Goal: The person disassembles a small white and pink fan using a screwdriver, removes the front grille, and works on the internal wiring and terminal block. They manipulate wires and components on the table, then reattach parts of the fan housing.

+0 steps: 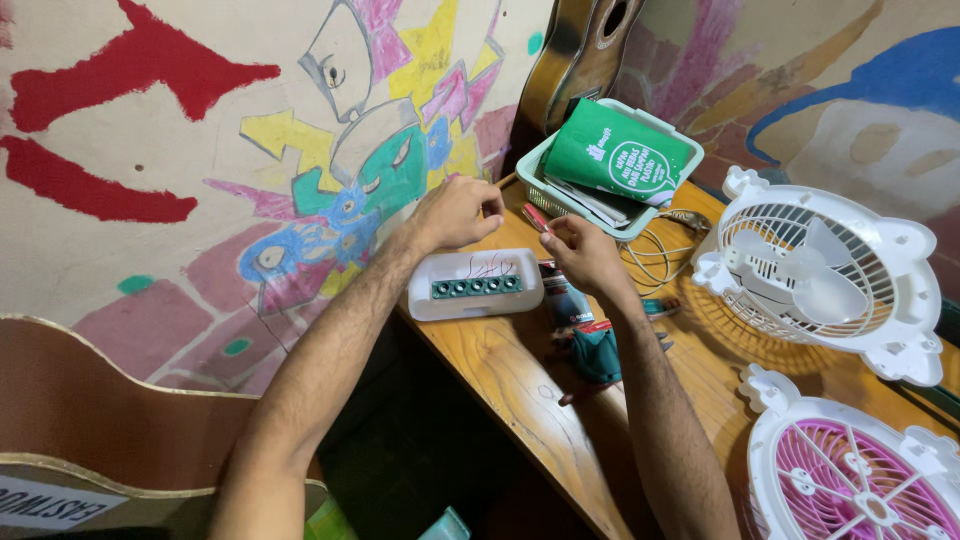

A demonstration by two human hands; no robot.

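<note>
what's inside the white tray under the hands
The white tray holds a green circuit strip with a row of round parts and thin red wires rising from it. The wire ends are hidden behind the left hand.

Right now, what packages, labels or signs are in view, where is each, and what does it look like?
Green pouch: in the pale basket at the table's back, flat, green with white print.
White label: bottom-left corner on the brown board, a strip with dark print.
Dark packet: on the table under the right hand.
</note>
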